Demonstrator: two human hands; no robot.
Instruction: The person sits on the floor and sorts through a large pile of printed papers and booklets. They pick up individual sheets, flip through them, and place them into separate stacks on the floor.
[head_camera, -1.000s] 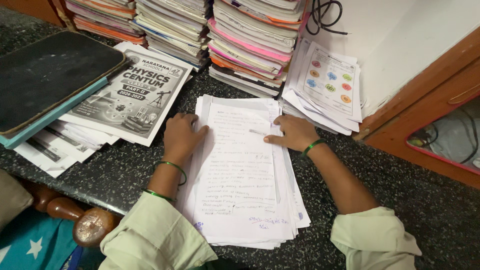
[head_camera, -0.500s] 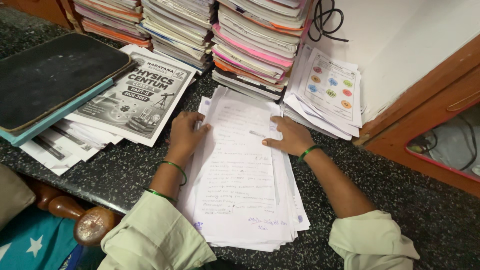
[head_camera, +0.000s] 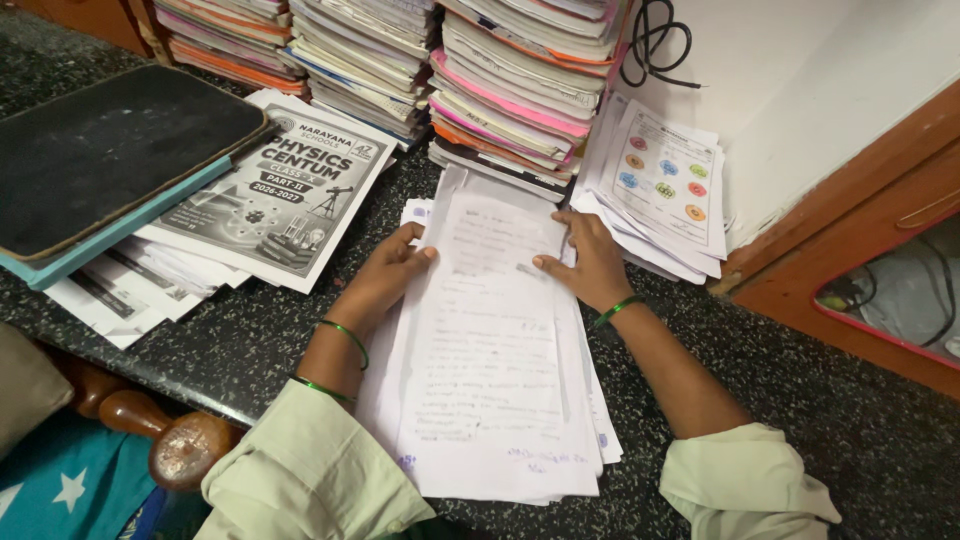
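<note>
A dark slate (head_camera: 100, 150) lies at ten o'clock on the table (head_camera: 800, 380), overlapping a grey booklet (head_camera: 285, 195). The left hand (head_camera: 385, 275) holds the left edge of the top sheet (head_camera: 495, 330), grip pinched on it, thumb on top. The sheet lies on a paper pile (head_camera: 590, 400) at the table's centre. The right hand (head_camera: 590, 262) rests flat on the sheet's right edge, fingers spread, gripping nothing. Book stacks (head_camera: 510, 90) stand at twelve o'clock; printed sheets (head_camera: 665, 185) lie at two.
</note>
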